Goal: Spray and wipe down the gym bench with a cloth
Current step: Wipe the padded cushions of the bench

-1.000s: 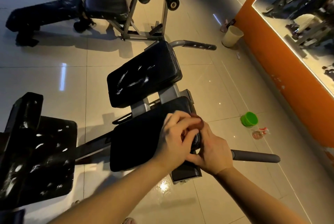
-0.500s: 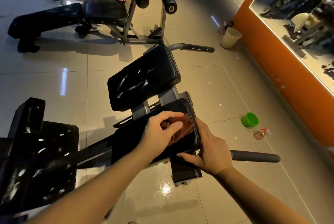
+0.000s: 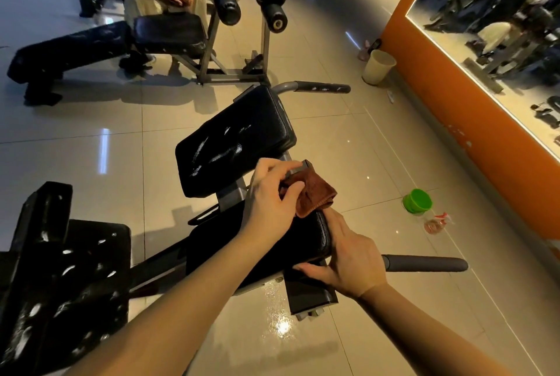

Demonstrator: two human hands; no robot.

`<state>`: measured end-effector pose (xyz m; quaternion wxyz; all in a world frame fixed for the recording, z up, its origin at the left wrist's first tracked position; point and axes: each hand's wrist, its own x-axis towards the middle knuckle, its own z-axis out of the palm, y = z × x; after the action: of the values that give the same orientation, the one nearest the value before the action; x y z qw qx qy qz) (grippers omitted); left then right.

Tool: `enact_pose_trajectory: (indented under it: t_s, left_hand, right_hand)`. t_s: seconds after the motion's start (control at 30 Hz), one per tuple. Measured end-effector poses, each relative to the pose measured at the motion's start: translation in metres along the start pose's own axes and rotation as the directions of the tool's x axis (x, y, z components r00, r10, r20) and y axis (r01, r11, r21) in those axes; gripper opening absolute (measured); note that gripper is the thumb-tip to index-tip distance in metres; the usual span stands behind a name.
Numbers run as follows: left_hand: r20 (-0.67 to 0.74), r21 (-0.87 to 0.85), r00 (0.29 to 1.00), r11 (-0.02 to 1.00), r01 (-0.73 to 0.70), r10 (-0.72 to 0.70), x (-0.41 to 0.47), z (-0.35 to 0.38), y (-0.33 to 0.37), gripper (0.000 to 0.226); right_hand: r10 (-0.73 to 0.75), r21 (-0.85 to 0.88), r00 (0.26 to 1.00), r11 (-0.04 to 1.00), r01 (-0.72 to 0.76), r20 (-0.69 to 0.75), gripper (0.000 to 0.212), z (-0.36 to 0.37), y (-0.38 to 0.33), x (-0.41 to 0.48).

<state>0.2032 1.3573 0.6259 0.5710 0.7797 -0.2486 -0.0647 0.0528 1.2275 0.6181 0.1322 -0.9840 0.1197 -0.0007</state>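
A black gym bench stands before me with two pads. The far pad (image 3: 233, 139) shows white wet streaks. On the far right corner of the near pad (image 3: 272, 248) my left hand (image 3: 271, 200) grips a folded brown cloth (image 3: 315, 193). My right hand (image 3: 348, 257) lies against the near pad's right edge, its fingers straight along the side and its thumb under the pad. A spray bottle (image 3: 435, 222) lies on the floor to the right, next to a green cup (image 3: 417, 200).
A black streaked pad (image 3: 60, 284) fills the lower left. Grey handles (image 3: 424, 263) stick out to the right. A person sits on another bench (image 3: 163, 33) at the back. A white bin (image 3: 377, 66) stands by the orange mirrored wall (image 3: 454, 121). The tiles under the bench are wet.
My left hand has drawn the cloth up to the pad's far right corner, and the cloth now shows unfolded past my fingers. The right hand has stayed on the pad's edge.
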Motion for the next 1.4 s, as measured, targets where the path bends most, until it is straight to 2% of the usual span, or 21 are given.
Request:
enact_pose_trajectory:
  t_s: [0.1, 0.2, 0.23, 0.4, 0.47, 0.53, 0.6, 0.67, 0.77, 0.87, 0.93, 1.03, 1.1, 1.17, 1.27, 1.33, 1.4]
  left_hand:
    - [0.071, 0.168, 0.992, 0.979, -0.118, 0.107, -0.01, 0.0, 0.003, 0.035]
    - [0.188, 0.239, 0.98, 0.964, -0.114, 0.069, -0.019, -0.002, -0.002, 0.064]
    - [0.198, 0.255, 0.978, 0.961, -0.111, 0.061, -0.02, -0.002, -0.005, 0.067]
    - [0.044, 0.086, 0.996, 0.994, 0.07, -0.074, 0.004, -0.004, -0.014, 0.042]
    - [-0.036, 0.076, 0.987, 0.984, 0.16, -0.157, 0.011, -0.005, -0.019, 0.039]
    - [-0.059, 0.081, 0.978, 0.975, 0.205, -0.201, 0.012, -0.004, -0.021, 0.039]
    - [-0.014, 0.11, 0.987, 0.981, 0.159, -0.158, 0.004, -0.003, -0.018, 0.037]
    - [0.071, 0.137, 0.996, 0.989, 0.051, -0.061, -0.012, -0.006, -0.015, 0.036]
    - [0.222, 0.116, 0.969, 0.984, -0.136, 0.108, -0.045, -0.017, -0.013, 0.039]
    - [0.259, 0.141, 0.948, 0.963, -0.228, 0.186, -0.034, -0.018, -0.009, 0.039]
    - [0.193, 0.169, 0.971, 0.971, -0.171, 0.138, -0.005, -0.009, -0.004, 0.037]
    - [0.084, 0.125, 0.996, 0.992, 0.022, -0.032, 0.028, 0.002, 0.0, 0.033]
    - [0.124, 0.103, 0.992, 0.995, -0.008, -0.004, 0.013, 0.002, 0.002, 0.034]
    - [0.224, 0.06, 0.972, 0.994, -0.086, 0.071, -0.025, -0.005, 0.005, 0.035]
    - [0.324, -0.048, 0.943, 0.997, -0.066, 0.078, -0.065, -0.02, 0.01, 0.035]
    - [0.248, -0.001, 0.968, 0.999, -0.035, 0.034, -0.043, -0.017, 0.007, 0.035]
    - [0.104, 0.041, 0.994, 0.998, 0.04, -0.044, -0.006, -0.009, 0.001, 0.034]
  right_hand:
    - [0.005, -0.015, 1.0, 1.0, -0.005, 0.009, 0.117, 0.002, 0.001, 0.0]
    - [0.025, -0.025, 0.999, 0.999, -0.025, 0.019, 0.117, 0.003, 0.003, 0.001]
    - [0.025, -0.025, 0.999, 0.999, -0.024, 0.02, 0.117, 0.003, 0.003, 0.001]
    - [-0.011, -0.003, 1.0, 1.0, 0.011, -0.005, 0.118, 0.004, 0.004, -0.001]
    - [-0.011, -0.007, 1.0, 1.0, 0.011, -0.004, 0.119, 0.005, 0.005, 0.0]
    - [-0.005, -0.011, 1.0, 1.0, 0.005, 0.013, 0.12, 0.005, 0.006, 0.0]
    - [-0.005, -0.011, 1.0, 1.0, 0.005, 0.015, 0.12, 0.006, 0.007, 0.0]
    - [0.0, -0.01, 1.0, 1.0, 0.001, 0.015, 0.119, 0.007, 0.007, 0.0]
    - [0.013, -0.032, 1.0, 0.999, -0.012, 0.028, 0.119, 0.007, 0.007, -0.001]
    - [0.007, -0.014, 1.0, 1.0, -0.007, 0.013, 0.116, 0.006, 0.006, 0.0]
    - [-0.013, 0.011, 1.0, 1.0, 0.013, -0.012, 0.116, 0.005, 0.004, 0.0]
    - [-0.026, 0.007, 0.999, 1.0, 0.026, -0.027, 0.116, 0.003, 0.003, 0.001]
    - [-0.018, -0.003, 1.0, 1.0, 0.018, -0.021, 0.116, 0.003, 0.004, 0.0]
    - [0.006, -0.023, 1.0, 1.0, -0.006, -0.011, 0.114, 0.005, 0.005, -0.001]
    - [0.018, -0.018, 1.0, 1.0, -0.018, -0.014, 0.113, 0.008, 0.006, -0.002]
    - [0.001, -0.007, 1.0, 1.0, -0.001, -0.015, 0.115, 0.007, 0.006, -0.001]
    - [-0.015, 0.013, 1.0, 1.0, 0.015, -0.021, 0.115, 0.005, 0.005, 0.0]
